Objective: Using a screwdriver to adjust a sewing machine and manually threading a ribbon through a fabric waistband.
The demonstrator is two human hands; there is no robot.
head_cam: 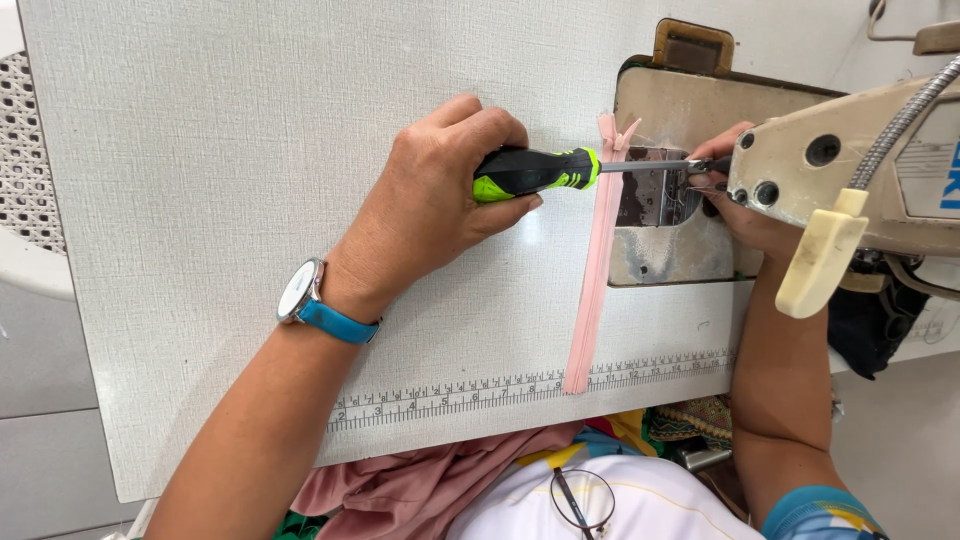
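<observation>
Glasses [583, 497] nearest, left hand [430, 205] gripping screwdriver [560, 170], lying crosswise, tip rightward

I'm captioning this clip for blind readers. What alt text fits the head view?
A person's left hand holds a green-and-black screwdriver, its tip at the metal plate under a sewing machine head, where the right hand rests. A pink zipper lies across the white table.
</observation>
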